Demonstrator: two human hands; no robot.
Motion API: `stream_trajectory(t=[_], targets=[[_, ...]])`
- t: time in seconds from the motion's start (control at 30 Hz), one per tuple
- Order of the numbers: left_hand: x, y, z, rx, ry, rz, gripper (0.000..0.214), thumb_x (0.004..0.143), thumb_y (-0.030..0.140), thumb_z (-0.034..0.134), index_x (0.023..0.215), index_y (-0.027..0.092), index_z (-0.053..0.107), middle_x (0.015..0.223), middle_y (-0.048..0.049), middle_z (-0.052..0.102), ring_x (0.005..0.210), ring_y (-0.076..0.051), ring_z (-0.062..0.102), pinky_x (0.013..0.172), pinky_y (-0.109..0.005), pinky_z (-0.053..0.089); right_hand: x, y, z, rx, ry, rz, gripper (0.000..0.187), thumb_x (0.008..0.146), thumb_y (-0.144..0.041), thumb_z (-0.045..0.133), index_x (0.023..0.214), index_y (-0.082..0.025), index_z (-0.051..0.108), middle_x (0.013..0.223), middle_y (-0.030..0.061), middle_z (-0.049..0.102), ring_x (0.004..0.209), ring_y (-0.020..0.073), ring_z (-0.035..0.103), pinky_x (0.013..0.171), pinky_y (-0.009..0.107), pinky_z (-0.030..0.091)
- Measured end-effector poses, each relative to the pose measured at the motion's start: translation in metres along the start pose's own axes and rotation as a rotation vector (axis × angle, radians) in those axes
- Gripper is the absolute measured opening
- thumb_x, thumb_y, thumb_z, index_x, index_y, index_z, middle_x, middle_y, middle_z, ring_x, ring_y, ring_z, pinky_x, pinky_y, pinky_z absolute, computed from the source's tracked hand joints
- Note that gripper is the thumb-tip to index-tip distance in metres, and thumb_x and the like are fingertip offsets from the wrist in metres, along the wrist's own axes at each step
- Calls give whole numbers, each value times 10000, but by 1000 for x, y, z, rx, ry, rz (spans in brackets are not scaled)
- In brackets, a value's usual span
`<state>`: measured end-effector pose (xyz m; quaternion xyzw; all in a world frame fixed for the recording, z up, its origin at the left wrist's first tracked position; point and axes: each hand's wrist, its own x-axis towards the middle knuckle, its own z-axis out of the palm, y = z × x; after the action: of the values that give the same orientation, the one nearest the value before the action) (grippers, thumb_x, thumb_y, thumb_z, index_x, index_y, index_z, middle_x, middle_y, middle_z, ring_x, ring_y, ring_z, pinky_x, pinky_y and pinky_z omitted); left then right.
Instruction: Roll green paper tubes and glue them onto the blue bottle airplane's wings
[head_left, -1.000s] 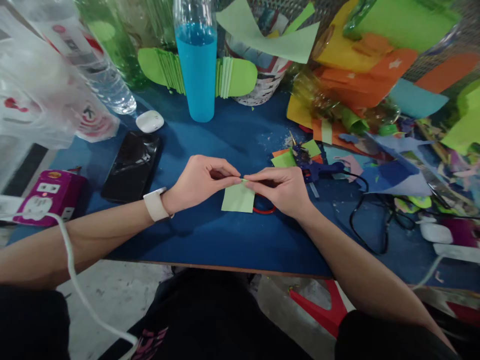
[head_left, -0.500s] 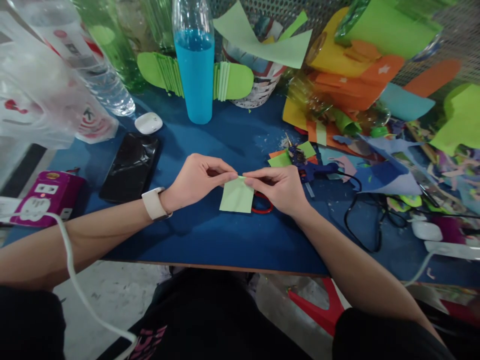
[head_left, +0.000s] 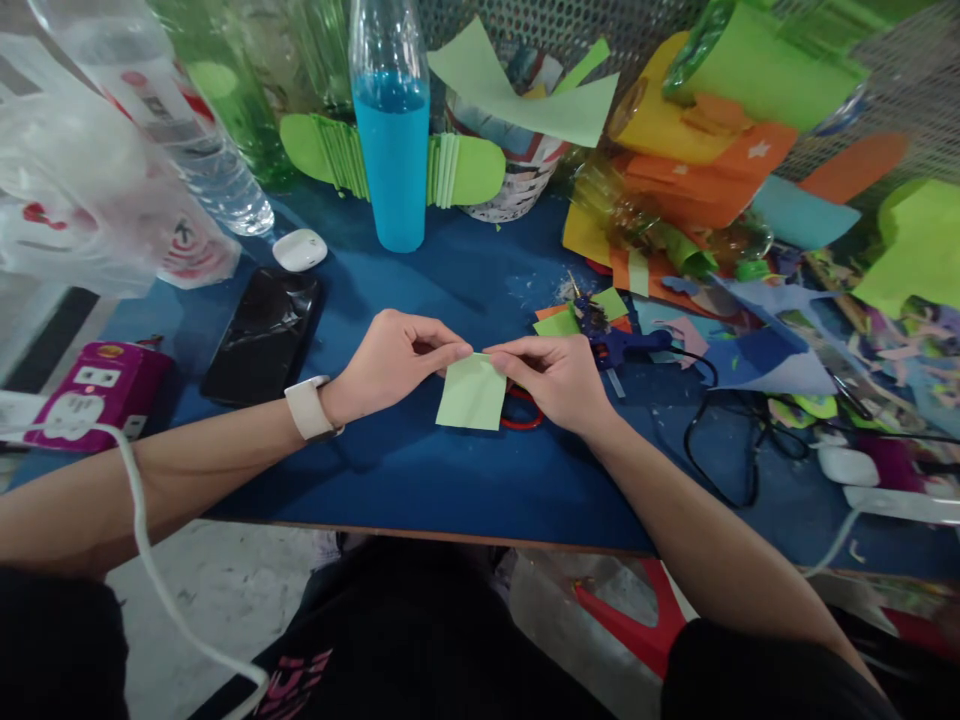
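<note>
A small piece of light green paper [head_left: 471, 394] hangs between my two hands over the blue table. My left hand [head_left: 401, 362] pinches its upper left corner between thumb and fingers. At the upper right corner, my right hand [head_left: 553, 378] pinches the same paper. Red-handled scissors [head_left: 525, 408] lie behind the paper, partly hidden by it and my right hand. To the right of that hand rests a blue glue gun [head_left: 626, 346] with a dark cable, next to small green and orange paper pieces [head_left: 556, 322].
A bottle wrapped in blue [head_left: 393, 170], with pleated green paper wings [head_left: 319, 155], stands at the back. On the left are a black phone [head_left: 261, 335], a white case [head_left: 299, 250] and a purple power socket [head_left: 97, 395]. Paper scraps [head_left: 900, 350] cover the right side.
The hands keep the same pinch on the green paper, barely moving. The whole view has shifted very slightly.
</note>
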<state>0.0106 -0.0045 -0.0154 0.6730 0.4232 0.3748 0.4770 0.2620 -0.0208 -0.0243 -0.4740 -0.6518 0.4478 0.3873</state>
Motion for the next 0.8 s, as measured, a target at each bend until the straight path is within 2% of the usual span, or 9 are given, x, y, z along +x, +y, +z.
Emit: stream_trajectory(t=[0.17,0.33,0.6,0.8], targets=[[0,-1,-1,10,-8,0,210,989,350,846,871,190,914,784,-59,850,660,-166,773,589,-214,609,0,-1,0,20,-10,-1,260,955,-508,908,1010,-258,956,886,59,895,721,233,837,629,326,681],[0,-2,-1,57,-6,16,239,992,385,831,883,188,914,805,-65,854,639,-147,719,554,-217,540,-1,1,1,44,-17,8,278,962,-519,900,1017,-251,954,901,60,896,735,232,836,652,337,698],[-1,0,1,107,-44,34,218,968,400,839,928,201,920,844,-49,868,640,-136,666,566,-240,486,-5,1,8,18,2,-39,223,986,-466,879,1055,-269,958,841,42,873,672,195,771,599,319,627],[1,0,0,115,-89,36,239,967,421,836,914,205,922,772,-47,839,610,-138,648,536,-244,466,-7,-1,10,-3,18,-54,237,981,-470,877,1039,-255,955,851,47,875,678,200,765,602,333,616]])
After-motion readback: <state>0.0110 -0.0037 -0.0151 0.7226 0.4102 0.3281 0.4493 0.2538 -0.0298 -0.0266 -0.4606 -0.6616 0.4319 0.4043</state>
